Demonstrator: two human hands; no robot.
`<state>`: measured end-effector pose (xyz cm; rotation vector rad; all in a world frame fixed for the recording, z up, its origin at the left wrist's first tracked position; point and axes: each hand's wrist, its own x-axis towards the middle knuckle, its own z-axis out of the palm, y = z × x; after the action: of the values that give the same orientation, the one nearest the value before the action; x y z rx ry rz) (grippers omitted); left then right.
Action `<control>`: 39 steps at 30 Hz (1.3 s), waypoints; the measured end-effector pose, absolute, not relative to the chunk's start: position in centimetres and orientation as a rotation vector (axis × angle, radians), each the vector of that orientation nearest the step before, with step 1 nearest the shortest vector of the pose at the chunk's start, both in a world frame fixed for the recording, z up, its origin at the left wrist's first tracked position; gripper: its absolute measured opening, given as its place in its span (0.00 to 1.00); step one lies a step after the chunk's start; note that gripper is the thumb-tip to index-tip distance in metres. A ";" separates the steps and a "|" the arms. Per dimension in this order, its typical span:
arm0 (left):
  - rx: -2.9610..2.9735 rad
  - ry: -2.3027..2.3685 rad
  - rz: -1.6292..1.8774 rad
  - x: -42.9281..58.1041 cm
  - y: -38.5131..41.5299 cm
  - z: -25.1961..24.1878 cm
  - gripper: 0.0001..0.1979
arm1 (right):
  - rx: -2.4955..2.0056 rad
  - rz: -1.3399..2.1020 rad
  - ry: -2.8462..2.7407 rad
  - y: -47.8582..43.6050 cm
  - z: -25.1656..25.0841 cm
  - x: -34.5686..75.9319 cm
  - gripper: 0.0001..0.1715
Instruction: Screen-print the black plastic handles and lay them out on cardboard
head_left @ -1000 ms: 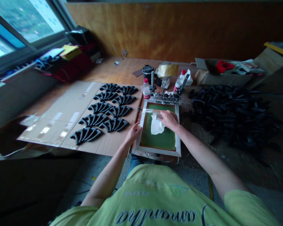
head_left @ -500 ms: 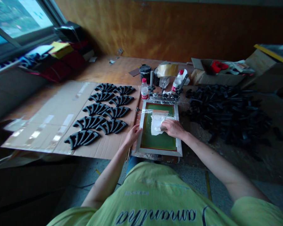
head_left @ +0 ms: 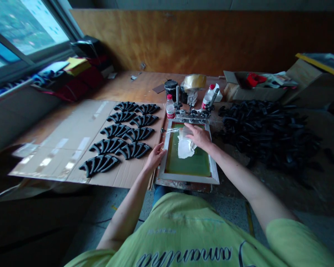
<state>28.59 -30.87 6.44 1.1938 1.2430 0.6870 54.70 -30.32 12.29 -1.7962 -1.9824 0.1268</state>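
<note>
A green mesh printing screen in a pale metal frame [head_left: 215, 171] is in front of me, its far end at a metal clamp [head_left: 193, 118]. My left hand [head_left: 155, 156] is at the frame's left side, fingers and thumb closed on its edge. Over the screen's upper part my right hand [head_left: 199, 137] has its index finger stretched forward and its thumb apart. Between them shows part of a squeegee [head_left: 185, 130]. Crumpled white cloth or paper [head_left: 186, 149] lies on the mesh by the thumb. The palm side is hidden.
Several black curved parts [head_left: 98, 165] are laid in two columns on cardboard [head_left: 58, 148] at left. A dark heap of similar parts [head_left: 267, 137] is at right. Bottles [head_left: 170, 107], a black tub [head_left: 171, 88] and an open box [head_left: 235, 89] stand behind.
My right hand has let go of the white cloth and moved forward to the squeegee, its index finger now stretched out. The frame's near end looks slightly wider. The camera view has tilted a little.
</note>
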 end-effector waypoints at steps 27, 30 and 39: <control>0.804 1.045 0.431 35.8 -38.3 7.6 0.30 | -1.819 0.224 -1.916 -39.8 5.5 49.0 0.10; 0.786 1.191 0.510 33.7 -36.7 6.5 0.25 | -1.657 0.248 -1.972 -41.1 5.5 52.0 0.10; 1.641 1.954 -0.129 19.8 -33.2 1.8 0.28 | -2.899 0.121 -0.694 -47.9 -1.7 77.2 0.29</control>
<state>19.83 -33.24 1.76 1.6412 1.9538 -0.1291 77.20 -47.93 -1.74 -2.8987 -0.6943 0.1208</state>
